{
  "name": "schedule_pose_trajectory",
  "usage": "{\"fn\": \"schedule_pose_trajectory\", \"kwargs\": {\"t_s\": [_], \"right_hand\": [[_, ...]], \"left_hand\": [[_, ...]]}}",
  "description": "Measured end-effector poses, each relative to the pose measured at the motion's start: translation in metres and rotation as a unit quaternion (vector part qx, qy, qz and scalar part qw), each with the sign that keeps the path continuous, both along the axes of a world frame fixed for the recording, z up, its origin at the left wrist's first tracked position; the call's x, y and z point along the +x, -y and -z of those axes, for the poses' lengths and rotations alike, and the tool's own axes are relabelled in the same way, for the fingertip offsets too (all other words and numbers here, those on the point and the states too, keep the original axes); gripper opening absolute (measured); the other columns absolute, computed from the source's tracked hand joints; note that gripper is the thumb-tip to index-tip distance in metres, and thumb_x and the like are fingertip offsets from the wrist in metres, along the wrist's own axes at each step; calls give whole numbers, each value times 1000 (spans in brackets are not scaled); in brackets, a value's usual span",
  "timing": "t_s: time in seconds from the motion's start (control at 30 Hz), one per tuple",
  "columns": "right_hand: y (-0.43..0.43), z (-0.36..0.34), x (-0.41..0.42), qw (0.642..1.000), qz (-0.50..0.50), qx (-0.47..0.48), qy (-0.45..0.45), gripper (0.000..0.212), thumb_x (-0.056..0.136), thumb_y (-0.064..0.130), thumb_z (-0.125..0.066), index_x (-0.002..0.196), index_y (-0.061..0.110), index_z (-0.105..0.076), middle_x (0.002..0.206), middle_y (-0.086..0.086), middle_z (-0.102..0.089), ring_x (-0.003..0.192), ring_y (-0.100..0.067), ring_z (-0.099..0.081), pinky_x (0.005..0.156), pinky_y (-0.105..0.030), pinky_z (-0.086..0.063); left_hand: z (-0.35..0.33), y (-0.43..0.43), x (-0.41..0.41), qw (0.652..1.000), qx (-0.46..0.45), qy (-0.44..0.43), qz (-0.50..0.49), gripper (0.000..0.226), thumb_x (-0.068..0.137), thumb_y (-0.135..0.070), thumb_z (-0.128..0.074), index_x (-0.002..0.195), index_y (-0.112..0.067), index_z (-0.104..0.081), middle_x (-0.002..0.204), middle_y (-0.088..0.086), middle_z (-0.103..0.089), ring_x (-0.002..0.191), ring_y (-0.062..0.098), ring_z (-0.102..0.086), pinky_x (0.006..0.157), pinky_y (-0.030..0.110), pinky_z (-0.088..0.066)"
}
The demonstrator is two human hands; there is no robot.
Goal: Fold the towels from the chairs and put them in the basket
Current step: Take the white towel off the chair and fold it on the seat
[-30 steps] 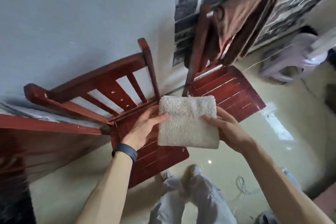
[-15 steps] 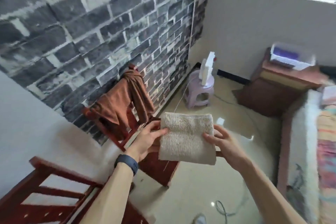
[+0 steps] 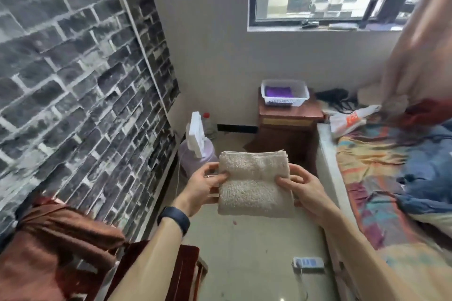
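I hold a folded beige towel (image 3: 254,183) out in front of me at chest height. My left hand (image 3: 203,188) grips its left edge and my right hand (image 3: 303,190) grips its right edge. A white basket (image 3: 285,100) with a purple cloth inside stands on a wooden nightstand (image 3: 288,120) straight ahead against the far wall. A brown towel (image 3: 58,244) hangs over the red wooden chair (image 3: 186,273) at the lower left.
A purple plastic stool (image 3: 195,156) with a white object on it stands by the brick-pattern wall. A bed (image 3: 381,171) with colourful bedding fills the right side. A power strip (image 3: 308,264) lies on the tiled floor. A window sits above the nightstand.
The view has swung from the chairs toward the far wall, bringing the nightstand and basket ahead. Both hands still hold the folded towel, now level and centred.
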State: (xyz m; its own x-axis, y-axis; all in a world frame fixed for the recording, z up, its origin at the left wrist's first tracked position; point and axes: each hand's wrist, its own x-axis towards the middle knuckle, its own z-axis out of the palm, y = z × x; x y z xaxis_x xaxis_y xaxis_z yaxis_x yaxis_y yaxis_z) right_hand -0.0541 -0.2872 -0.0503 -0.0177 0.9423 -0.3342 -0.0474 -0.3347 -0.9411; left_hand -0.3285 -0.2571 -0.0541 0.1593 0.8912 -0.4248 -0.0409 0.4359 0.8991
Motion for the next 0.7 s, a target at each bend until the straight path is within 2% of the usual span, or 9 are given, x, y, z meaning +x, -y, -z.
{"fn": "schedule_pose_trajectory", "kwargs": {"t_s": [0.1,0.23,0.43,0.6,0.7], "right_hand": [[-51,4,20,1000,27,4,-8,32,86,17,-78,114,29,-71,97,-7,-76,80,-17,-74,56,-30,-56],[-129,13,38,998,64,11,-9,34,86,17,-78,117,28,-70,101,-9,-76,84,-19,-75,60,-36,-58],[-246,20,57,994,107,-6,-20,39,85,16,-78,121,24,-67,106,-11,-76,91,-22,-75,65,-39,-60],[-327,27,82,990,136,-24,-23,37,85,15,-78,120,26,-68,104,-10,-76,92,-21,-75,64,-37,-60],[-376,39,99,988,149,-41,-26,35,85,14,-78,117,25,-69,103,-11,-76,90,-20,-75,64,-37,-60]], "left_hand": [[5,-66,23,1000,-5,12,11,30,87,-20,-74,114,-22,-62,99,9,-71,72,19,-70,60,34,-54],[9,-157,47,999,0,5,42,30,91,-19,-70,118,-20,-60,83,0,-71,59,10,-67,47,24,-50],[16,-295,73,997,-18,8,79,34,89,-19,-73,120,-19,-61,100,8,-74,81,20,-70,62,32,-56],[22,-385,102,994,-33,-1,101,31,89,-20,-73,118,-19,-62,107,12,-74,79,23,-71,59,31,-55],[34,-436,120,993,-46,-13,109,29,88,-21,-74,115,-21,-63,109,11,-74,81,22,-71,64,34,-56]]}}
